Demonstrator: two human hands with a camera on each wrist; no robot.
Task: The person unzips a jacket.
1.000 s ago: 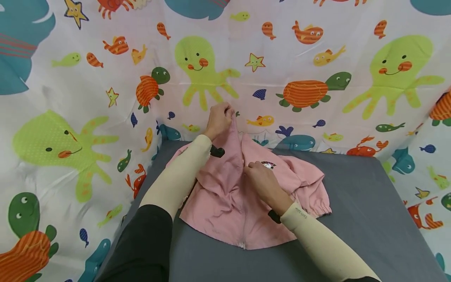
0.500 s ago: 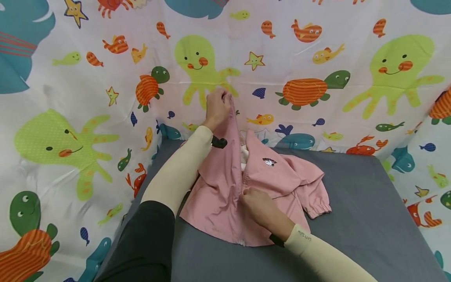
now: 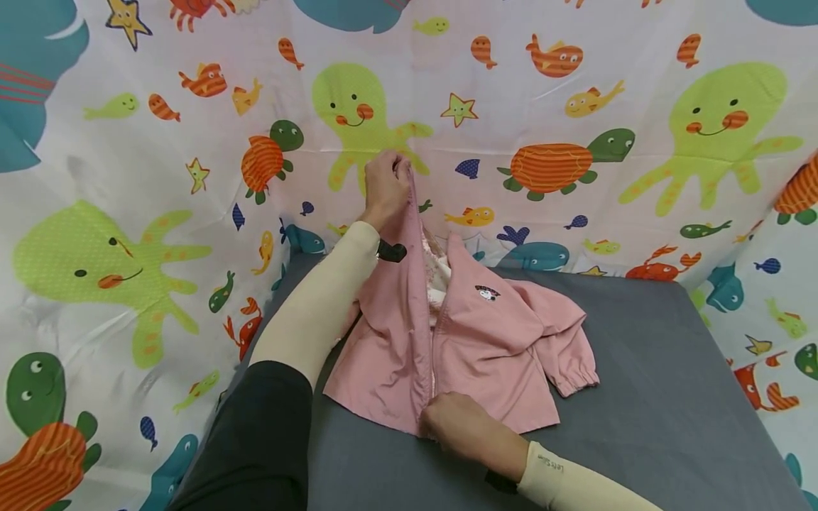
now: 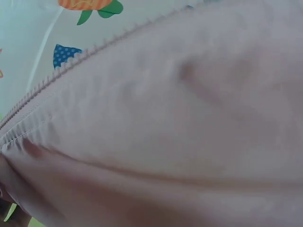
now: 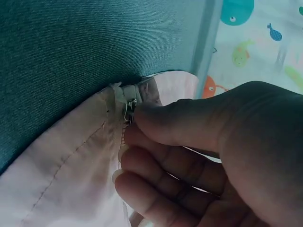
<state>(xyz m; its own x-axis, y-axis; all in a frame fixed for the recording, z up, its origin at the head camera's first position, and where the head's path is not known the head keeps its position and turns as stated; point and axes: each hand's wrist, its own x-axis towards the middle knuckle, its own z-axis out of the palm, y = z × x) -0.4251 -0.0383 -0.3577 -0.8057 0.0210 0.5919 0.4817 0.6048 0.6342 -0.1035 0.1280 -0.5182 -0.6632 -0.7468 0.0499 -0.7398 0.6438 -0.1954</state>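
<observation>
A pink zip-up jacket lies front side up, with a small cartoon patch on its chest. Its front is parted along the zip, and pale patterned lining shows inside. High at the collar end, my left hand grips the front edge and lifts it off the table. Zip teeth run along that raised edge in the left wrist view. My right hand is down at the hem. In the right wrist view its thumb and forefinger pinch the metal zip slider at the zip's bottom end.
The jacket rests on a grey cloth-covered table. Behind and to both sides hangs a white curtain printed with sea animals. One sleeve lies out to the right; my left forearm partly hides the other.
My right hand has moved down the front from the chest to the hem, and the zip has come open above it. My left hand has raised the front edge higher.
</observation>
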